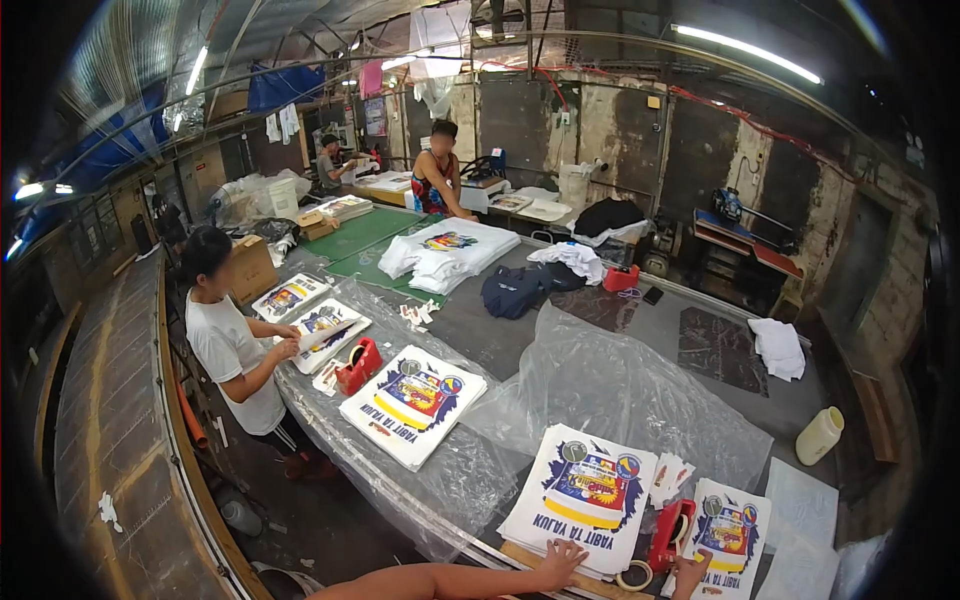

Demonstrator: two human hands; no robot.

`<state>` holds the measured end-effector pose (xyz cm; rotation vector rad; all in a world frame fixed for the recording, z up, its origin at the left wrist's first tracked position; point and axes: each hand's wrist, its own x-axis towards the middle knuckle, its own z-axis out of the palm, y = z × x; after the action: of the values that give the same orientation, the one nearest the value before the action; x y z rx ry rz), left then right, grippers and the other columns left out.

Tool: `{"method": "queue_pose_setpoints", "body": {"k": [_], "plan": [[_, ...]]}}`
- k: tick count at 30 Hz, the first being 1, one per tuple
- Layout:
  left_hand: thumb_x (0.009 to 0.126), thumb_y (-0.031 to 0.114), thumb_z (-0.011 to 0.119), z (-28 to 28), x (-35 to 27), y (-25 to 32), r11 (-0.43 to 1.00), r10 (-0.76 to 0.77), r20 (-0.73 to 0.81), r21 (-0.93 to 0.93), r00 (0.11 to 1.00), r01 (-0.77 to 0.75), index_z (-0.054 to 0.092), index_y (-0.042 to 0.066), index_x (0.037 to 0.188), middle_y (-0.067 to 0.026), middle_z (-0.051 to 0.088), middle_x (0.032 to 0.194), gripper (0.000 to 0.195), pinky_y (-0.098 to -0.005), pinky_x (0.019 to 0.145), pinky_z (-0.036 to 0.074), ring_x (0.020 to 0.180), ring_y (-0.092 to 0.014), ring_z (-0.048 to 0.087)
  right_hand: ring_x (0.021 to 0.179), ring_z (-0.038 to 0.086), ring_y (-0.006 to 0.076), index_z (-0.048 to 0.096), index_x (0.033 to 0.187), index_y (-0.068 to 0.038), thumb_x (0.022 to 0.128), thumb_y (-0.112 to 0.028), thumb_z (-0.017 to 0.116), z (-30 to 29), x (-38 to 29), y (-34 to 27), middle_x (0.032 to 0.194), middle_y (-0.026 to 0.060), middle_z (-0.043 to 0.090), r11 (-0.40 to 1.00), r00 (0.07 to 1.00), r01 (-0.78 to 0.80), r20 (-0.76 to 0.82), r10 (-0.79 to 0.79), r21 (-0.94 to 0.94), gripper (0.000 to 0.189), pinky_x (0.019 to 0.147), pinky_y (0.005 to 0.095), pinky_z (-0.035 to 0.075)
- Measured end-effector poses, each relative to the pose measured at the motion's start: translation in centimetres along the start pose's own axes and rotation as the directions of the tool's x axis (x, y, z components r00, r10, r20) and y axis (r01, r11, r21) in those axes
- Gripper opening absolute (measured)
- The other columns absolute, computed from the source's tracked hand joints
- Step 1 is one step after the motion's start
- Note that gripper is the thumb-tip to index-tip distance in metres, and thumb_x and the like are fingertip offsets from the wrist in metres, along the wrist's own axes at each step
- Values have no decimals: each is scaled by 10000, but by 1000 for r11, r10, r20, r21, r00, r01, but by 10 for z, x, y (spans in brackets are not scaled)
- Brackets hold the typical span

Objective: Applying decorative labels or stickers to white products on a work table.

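Observation:
My left hand (pixel 564 564) lies with fingers spread on the lower edge of a stack of printed white sheets (pixel 592 495), which bear a colourful design and writing. A wooden strip (pixel 536 559) lies under that edge. My right hand (pixel 690 574) is at the left edge of a second printed stack (pixel 724 525), just below a red tape dispenser (pixel 670 536). Whether its fingers pinch anything is too small to tell. Between my hands is a roll of masking tape (pixel 634 575). Small printed slips (pixel 670 480) lie above the dispenser.
Clear plastic sheeting (pixel 600 375) covers part of the long table. Further left are another printed stack (pixel 416 405) and a red tape dispenser (pixel 360 367). A person (pixel 232 337) there handles a sheet. White shirts (pixel 457 251) lie further back. A plastic jug (pixel 820 436) is at right.

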<state>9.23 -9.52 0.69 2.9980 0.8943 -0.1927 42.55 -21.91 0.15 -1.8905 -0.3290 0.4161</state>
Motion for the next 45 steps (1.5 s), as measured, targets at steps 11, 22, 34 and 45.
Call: {"method": "queue_pose_setpoints", "body": {"k": [11,22,34,45], "plan": [[836,681,605,3,-4,2,999,25,-25,-21,999,-25,366,143,1539,-215,429,1416,917,-666,914,404,1207,-436,448,507,607,199,383,1400,25,782,-96,843,-12,25,38,699,136,679,966,983,-138,87,160,-220,779,437,304,482],[835,674,609,13,-1,3,998,23,-23,-53,999,-24,366,146,1540,-223,424,1419,914,-679,914,403,1212,-468,437,637,584,224,552,1151,-13,837,152,529,-22,-13,-2,912,214,660,888,916,-380,239,322,261,356,492,344,465],[848,597,605,1,1,-4,929,58,195,-369,979,18,239,78,1592,-167,318,1602,978,-749,1102,139,1469,-462,194,523,534,161,506,783,-64,822,96,633,-26,-15,-13,746,122,639,807,880,-417,410,242,419,208,459,271,419],[921,512,621,9,-4,-1,961,28,-68,-271,997,-45,460,41,1462,-178,516,1436,735,-662,1056,317,1345,-369,429,530,518,144,476,743,-91,838,44,690,-12,-22,9,629,35,526,1000,987,1,160,-6,29,270,462,302,391]]}}
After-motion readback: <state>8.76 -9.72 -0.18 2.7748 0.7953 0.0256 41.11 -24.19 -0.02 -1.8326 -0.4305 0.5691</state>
